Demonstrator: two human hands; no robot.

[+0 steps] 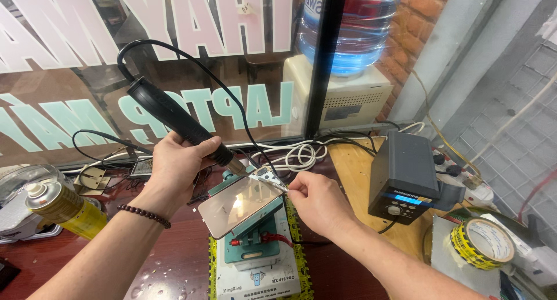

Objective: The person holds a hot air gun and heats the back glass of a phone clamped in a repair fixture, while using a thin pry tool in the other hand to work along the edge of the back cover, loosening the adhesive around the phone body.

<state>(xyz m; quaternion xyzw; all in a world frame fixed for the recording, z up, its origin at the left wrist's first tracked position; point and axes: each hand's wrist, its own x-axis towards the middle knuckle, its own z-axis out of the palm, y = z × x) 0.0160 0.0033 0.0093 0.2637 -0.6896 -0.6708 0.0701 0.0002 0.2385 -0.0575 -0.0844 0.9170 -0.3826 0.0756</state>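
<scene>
A: Now, hands first. Our left hand [177,163] is wrapped around a black hot-air handle [174,119], nozzle aimed down at the top edge of the phone [239,205].

B: Our right hand [316,204] pinches metal tweezers [274,184], tips touching that same top edge. The phone lies tilted on a teal clamp fixture [250,237].

A: Around us: the handle's black cable [174,50] loops up across the window; a dark control station [403,178] with a lit blue display stands to the right.

B: Yellow tape roll [481,242] far right, yellow spray can [64,210] far left. Behind the glass, a water bottle [354,27], partly full, sits on a dispenser.
</scene>
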